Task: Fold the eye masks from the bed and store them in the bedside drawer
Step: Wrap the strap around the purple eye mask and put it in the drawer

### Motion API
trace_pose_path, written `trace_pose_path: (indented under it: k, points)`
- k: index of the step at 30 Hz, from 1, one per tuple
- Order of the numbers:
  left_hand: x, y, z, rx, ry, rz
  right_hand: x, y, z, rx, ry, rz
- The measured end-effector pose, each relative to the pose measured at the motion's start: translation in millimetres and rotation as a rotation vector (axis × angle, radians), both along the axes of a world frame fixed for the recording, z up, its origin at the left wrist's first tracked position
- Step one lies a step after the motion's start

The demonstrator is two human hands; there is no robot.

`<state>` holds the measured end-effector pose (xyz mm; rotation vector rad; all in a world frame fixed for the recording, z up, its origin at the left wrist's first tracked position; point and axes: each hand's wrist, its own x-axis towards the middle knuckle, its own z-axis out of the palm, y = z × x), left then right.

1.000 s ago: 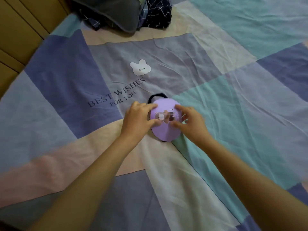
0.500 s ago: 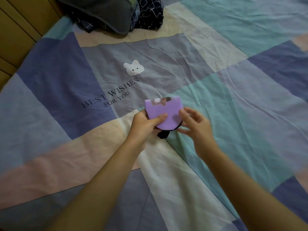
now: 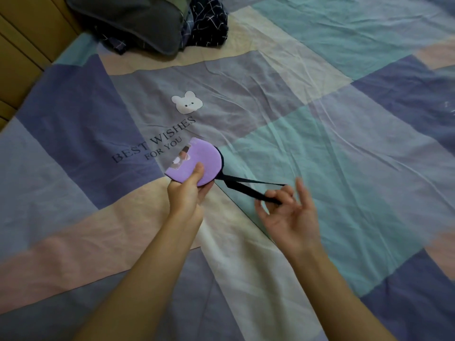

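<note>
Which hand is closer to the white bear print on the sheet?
Left. The left hand, gripping the folded purple eye mask, is just below the bear print; the right hand is farther down and right.

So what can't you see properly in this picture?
- Head view: the picture printed on the purple eye mask is blurred and partly covered by the left hand.
- The right hand is motion-blurred, so how it holds the black strap is unclear.
- The dark pile is cut off by the top edge; what is in it cannot be told.
- No bedside drawer is in view.
</note>
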<state>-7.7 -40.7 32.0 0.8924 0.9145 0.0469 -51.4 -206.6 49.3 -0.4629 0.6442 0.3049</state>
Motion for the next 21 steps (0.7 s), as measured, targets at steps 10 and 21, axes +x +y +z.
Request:
trace_pose_path:
  k: [10, 21]
  points:
    - [-9.1, -27.3, 4.9, -0.108, -0.123, -0.145, 4.2, -30.3, -19.0, -1.427, -0.219, 0.926]
    - [-14.3, -26.0, 2.3, -0.080, 0.006, -0.052, -7.9, -16.5, 16.8, -0.122, -0.232, 0.029]
